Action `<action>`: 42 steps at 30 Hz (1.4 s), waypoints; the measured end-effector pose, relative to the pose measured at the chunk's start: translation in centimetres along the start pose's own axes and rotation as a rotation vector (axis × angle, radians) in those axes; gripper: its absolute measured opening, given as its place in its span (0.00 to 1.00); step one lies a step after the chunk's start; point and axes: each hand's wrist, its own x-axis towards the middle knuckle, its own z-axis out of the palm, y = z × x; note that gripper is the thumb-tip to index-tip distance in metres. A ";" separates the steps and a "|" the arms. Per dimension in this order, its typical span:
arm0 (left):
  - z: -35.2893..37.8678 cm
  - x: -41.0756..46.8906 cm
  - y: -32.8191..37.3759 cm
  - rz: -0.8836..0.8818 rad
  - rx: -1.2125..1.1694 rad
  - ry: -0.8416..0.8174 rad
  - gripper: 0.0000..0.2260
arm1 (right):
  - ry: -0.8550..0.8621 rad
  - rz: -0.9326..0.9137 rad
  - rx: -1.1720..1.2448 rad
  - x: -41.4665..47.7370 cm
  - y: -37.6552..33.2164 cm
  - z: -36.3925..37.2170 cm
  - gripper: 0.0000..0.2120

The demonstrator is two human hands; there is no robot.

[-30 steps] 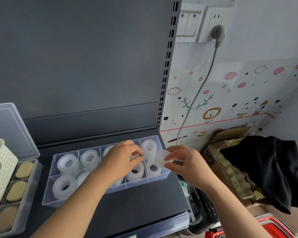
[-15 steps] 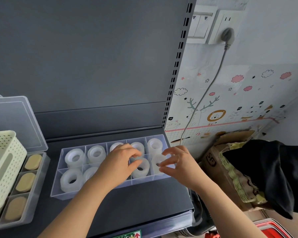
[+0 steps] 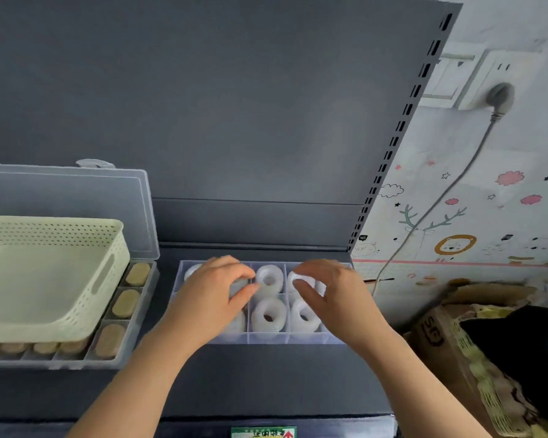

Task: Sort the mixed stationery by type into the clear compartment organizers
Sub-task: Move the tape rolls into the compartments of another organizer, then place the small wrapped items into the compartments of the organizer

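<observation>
Working over the clear organizer on the dark shelf, I start with what sits to its left: a cream basket stacked on a second lidded box that holds tan oval pieces.

My left hand covers the organizer's left compartments. Its fingers are curled with the thumb drawn in under them. A greyish patch shows between them, but it is too blurred for me to tell whether I grip a roll or only touch one.

The white tape rolls lie flat in the organizer's middle and right compartments, holes up. I judge them light and stiff, with smooth sides that could slide under a loose pinch. The sure hold would be thumb and fingertip across the outer rim, or one finger hooked in the core. They look hardy enough to drop in, though the partition walls leave little room for knuckles.

My right hand arches over the organizer's right end. Its fingers are spread and relaxed above a back-row roll, and as far as I can see they hold nothing.

To the organizer's right stands a cardboard box.
</observation>
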 end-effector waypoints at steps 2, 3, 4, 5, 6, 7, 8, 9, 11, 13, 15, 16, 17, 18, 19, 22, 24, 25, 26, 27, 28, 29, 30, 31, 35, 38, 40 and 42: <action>-2.5 -1.2 -1.3 -0.025 0.033 0.062 0.09 | -0.025 -0.052 0.001 1.6 -2.9 1.1 0.11; -3.8 -1.8 -1.9 -0.041 0.044 0.092 0.08 | -0.044 -0.078 0.006 2.3 -4.4 1.8 0.10; -5.0 -2.6 -2.6 -0.060 0.057 0.121 0.08 | -0.060 -0.107 0.013 2.9 -5.8 2.5 0.10; -6.2 -3.4 -3.5 -0.085 0.075 0.143 0.09 | -0.077 -0.135 0.020 3.5 -7.3 3.3 0.11; -7.4 -4.2 -4.4 -0.111 0.091 0.165 0.09 | -0.095 -0.157 0.026 4.0 -8.7 4.1 0.11; -8.5 -5.1 -5.4 -0.138 0.107 0.181 0.10 | -0.108 -0.175 0.035 4.5 -10.1 4.9 0.12; -9.7 -6.0 -6.5 -0.165 0.125 0.196 0.10 | -0.122 -0.187 0.043 4.9 -11.6 5.8 0.13; -10.9 -7.0 -7.5 -0.197 0.141 0.207 0.11 | -0.135 -0.195 0.052 5.2 -13.1 6.7 0.13; -13.1 -9.0 -9.9 -0.267 0.160 0.234 0.12 | -0.154 -0.200 0.065 5.9 -15.9 8.6 0.13; -15.2 -10.9 -12.3 -0.340 0.175 0.263 0.15 | -0.172 -0.173 0.077 6.4 -18.5 10.5 0.13; -17.1 -12.4 -15.1 -0.416 0.187 0.279 0.18 | -0.207 -0.114 0.083 6.7 -20.8 12.4 0.16; -17.9 -13.1 -16.5 -0.457 0.184 0.283 0.20 | -0.219 -0.082 0.082 6.8 -21.7 13.3 0.17; -18.7 -13.6 -18.0 -0.494 0.183 0.279 0.22 | -0.225 -0.049 0.076 6.9 -22.4 14.3 0.18; -19.4 -14.0 -19.6 -0.526 0.183 0.272 0.24 | -0.232 -0.011 0.062 6.9 -23.0 15.2 0.20; -20.1 -14.3 -21.0 -0.555 0.182 0.260 0.26 | -0.240 0.031 0.041 6.9 -23.4 16.0 0.22; -21.6 -14.7 -24.5 -0.604 0.144 0.226 0.25 | -0.235 0.146 0.027 6.5 -24.5 17.7 0.24; -22.2 -14.6 -25.9 -0.608 0.083 0.190 0.23 | -0.208 0.199 0.058 6.2 -25.0 18.5 0.25; -22.4 -14.5 -26.3 -0.603 0.053 0.172 0.22 | -0.192 0.217 0.073 6.1 -25.4 18.7 0.25; -22.5 -14.5 -26.6 -0.586 0.027 0.166 0.22 | -0.173 0.229 0.084 6.0 -25.7 18.9 0.25; -22.6 -14.5 -26.9 -0.571 0.009 0.165 0.22 | -0.154 0.239 0.089 6.0 -25.9 19.1 0.24; -22.7 -14.6 -27.1 -0.558 -0.008 0.172 0.22 | -0.135 0.241 0.088 6.0 -26.2 19.1 0.24; -22.9 -14.7 -27.2 -0.554 -0.024 0.180 0.22 | -0.120 0.234 0.084 6.1 -26.5 19.1 0.24; -23.0 -14.9 -27.2 -0.553 -0.037 0.191 0.22 | -0.104 0.222 0.083 6.2 -26.9 19.0 0.23; -23.3 -15.2 -27.2 -0.552 -0.044 0.209 0.22 | -0.094 0.207 0.089 6.3 -27.3 18.8 0.23; -25.2 -17.1 -27.0 -0.552 -0.040 0.311 0.23 | -0.058 0.094 0.092 7.4 -29.6 18.2 0.24; -27.3 -19.1 -26.9 -0.586 -0.018 0.415 0.22 | -0.061 0.001 0.094 9.0 -32.6 18.4 0.27; -28.8 -20.9 -27.1 -0.631 0.009 0.492 0.22 | -0.091 -0.070 0.122 10.0 -34.9 19.0 0.28; -30.3 -23.1 -27.6 -0.684 0.021 0.572 0.22 | -0.123 -0.154 0.132 10.8 -37.3 20.1 0.28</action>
